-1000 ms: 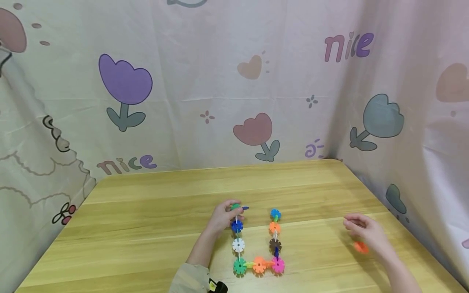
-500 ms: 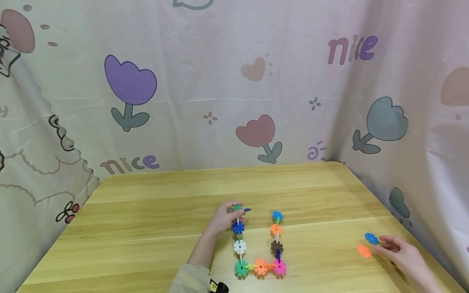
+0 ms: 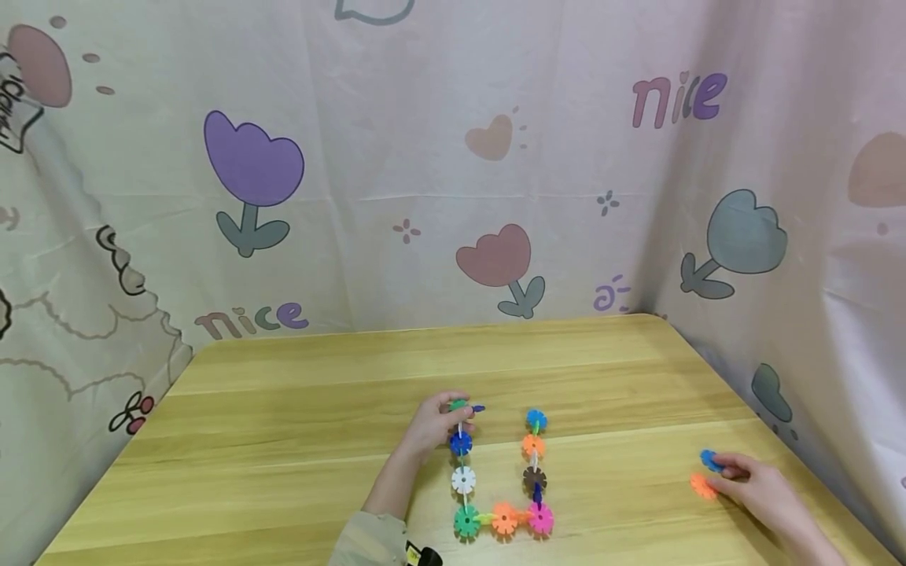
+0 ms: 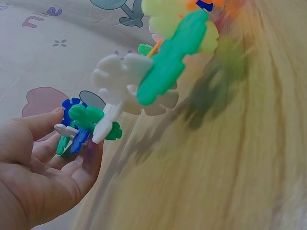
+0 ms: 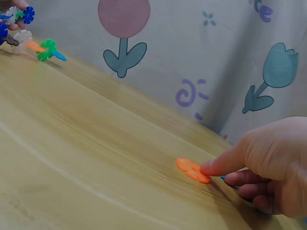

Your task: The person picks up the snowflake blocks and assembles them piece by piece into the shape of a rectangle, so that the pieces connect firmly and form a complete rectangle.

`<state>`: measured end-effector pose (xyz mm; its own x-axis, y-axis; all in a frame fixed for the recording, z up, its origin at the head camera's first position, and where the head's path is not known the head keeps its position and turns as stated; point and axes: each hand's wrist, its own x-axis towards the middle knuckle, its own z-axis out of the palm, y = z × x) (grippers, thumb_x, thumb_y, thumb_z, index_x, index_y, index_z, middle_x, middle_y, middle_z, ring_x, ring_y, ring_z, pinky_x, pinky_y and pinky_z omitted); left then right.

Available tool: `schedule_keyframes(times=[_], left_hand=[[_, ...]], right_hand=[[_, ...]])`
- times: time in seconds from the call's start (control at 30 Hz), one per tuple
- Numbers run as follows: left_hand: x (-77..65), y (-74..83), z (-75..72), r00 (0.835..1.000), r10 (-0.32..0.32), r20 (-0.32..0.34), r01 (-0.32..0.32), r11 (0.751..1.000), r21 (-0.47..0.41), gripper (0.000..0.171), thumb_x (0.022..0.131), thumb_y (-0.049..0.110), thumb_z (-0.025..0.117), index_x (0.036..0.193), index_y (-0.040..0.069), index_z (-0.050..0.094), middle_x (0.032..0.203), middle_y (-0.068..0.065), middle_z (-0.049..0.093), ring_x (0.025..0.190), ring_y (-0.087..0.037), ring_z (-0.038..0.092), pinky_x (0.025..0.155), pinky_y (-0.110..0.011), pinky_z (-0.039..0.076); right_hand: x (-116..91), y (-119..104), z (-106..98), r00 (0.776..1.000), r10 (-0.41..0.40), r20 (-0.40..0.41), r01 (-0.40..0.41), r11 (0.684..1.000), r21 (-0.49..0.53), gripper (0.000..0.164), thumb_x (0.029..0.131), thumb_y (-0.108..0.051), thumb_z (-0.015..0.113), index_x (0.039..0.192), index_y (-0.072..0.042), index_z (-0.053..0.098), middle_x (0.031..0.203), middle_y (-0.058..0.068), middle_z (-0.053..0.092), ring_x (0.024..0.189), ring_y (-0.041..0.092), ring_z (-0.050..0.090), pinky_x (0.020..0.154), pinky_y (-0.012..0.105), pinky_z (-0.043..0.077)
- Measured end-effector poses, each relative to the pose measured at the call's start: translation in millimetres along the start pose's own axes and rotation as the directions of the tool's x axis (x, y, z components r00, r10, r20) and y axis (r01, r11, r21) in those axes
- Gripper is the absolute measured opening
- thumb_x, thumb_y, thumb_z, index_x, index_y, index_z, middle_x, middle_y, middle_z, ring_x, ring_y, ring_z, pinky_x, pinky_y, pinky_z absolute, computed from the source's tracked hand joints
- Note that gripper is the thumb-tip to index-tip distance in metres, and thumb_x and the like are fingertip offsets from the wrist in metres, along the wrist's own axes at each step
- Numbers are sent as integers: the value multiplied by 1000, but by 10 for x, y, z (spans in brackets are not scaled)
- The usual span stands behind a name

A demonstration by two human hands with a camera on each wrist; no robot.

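Observation:
My left hand pinches the green snowflake disc at the top of the left side of a U-shaped chain of interlocking plastic snowflake discs. In the left wrist view, fingers surround a cluster of green, blue and white discs. At the right, my right hand has its fingertips at a loose blue snowflake disc. Its thumb touches or overlaps a loose orange snowflake disc lying on the table. The blue disc is mostly hidden by the hand in the right wrist view; whether it is pinched is unclear.
The chain's lower side ends in a green disc and a pink disc. A blue disc tops its right side. The wooden table is backed by a printed curtain.
My right hand first moved right, uncovering the blue and orange discs, then came back slightly left onto them. The blue disc shifted a little left. My left hand stayed on the chain.

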<state>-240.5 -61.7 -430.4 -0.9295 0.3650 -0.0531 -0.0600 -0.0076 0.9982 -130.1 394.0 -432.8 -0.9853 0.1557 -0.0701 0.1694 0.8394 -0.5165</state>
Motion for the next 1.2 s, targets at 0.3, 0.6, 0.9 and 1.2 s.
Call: schedule_keyframes(times=[0.3,0.6,0.9,1.2], left_hand=[[0,-3,-6,1000,8,9,-8,1000,8,43,93,12,55,127,-11,43,104,-28,60,82,-29,65,64,-29,53],[4,1,0,1000,8,7,-8,1000,9,42,94,11,54,128,-11,43,103,-27,60,81,-28,65,64,-29,53],[7,-8,-6,1000,12,6,-12,1000,12,42,94,11,54,127,-11,43,104,-27,60,82,-28,65,64,-29,53],[9,-5,-6,1000,11,4,-11,1000,13,42,94,12,54,127,-11,43,102,-27,61,81,-27,65,62,-27,51]], right_hand=[[60,9,-22,1000,6,-30,-6,1000,13,65,85,-40,64,120,13,50,86,9,61,79,22,55,68,37,45],[134,46,-53,999,44,-19,-45,998,-34,71,85,-49,61,121,11,50,100,26,61,94,45,55,72,51,44],[202,7,-66,1000,12,19,-13,999,30,61,80,-44,69,104,9,52,93,15,60,87,30,56,71,40,44],[286,-222,13,999,-34,-4,34,970,242,34,89,-14,61,109,11,49,79,3,58,64,10,51,52,25,46]])
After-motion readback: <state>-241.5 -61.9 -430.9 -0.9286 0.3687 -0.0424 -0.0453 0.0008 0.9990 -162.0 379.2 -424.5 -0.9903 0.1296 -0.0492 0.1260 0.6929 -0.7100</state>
